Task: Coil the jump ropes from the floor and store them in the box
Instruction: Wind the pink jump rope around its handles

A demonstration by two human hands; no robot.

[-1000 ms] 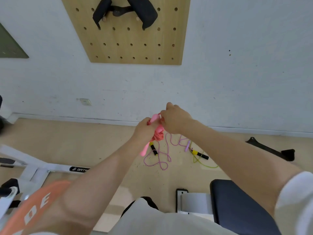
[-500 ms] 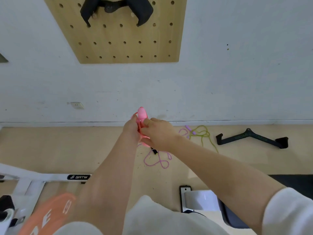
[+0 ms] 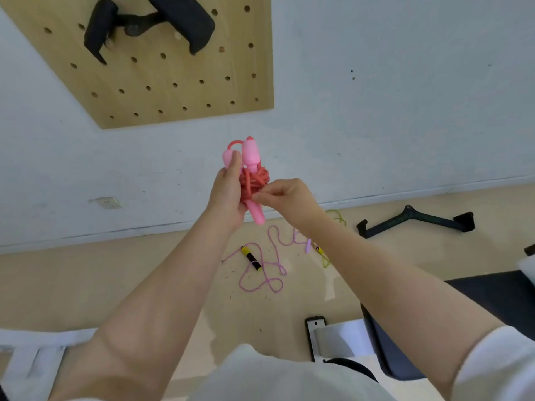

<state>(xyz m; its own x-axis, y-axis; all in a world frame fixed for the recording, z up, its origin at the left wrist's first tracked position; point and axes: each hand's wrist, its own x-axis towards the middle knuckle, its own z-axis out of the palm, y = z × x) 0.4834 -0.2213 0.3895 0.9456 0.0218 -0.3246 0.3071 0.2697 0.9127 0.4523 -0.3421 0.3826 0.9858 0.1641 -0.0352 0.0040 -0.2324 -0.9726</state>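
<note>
A pink jump rope [image 3: 252, 175] is bundled up in front of me, its red-pink cord wound around two pink handles. My left hand [image 3: 227, 195] grips the bundle from the left. My right hand [image 3: 282, 198] pinches the cord at the bundle's right side. On the floor beyond lies a purple jump rope [image 3: 265, 273] in loose loops, with a yellow-and-black handle [image 3: 251, 257] across it. A green-yellow rope [image 3: 333, 227] shows partly behind my right forearm. No box is in view.
A wooden pegboard [image 3: 173, 91] with a black grip attachment [image 3: 150, 24] hangs on the white wall. A black bar handle [image 3: 417, 222] lies on the floor at the right. A dark bench pad [image 3: 463, 314] and white machine frame [image 3: 37, 348] flank my arms.
Both hands lifted the pink bundle higher, and its handles now point upward. My right hand shifted from covering the bundle to pinching the cord at its side. The view tilted.
</note>
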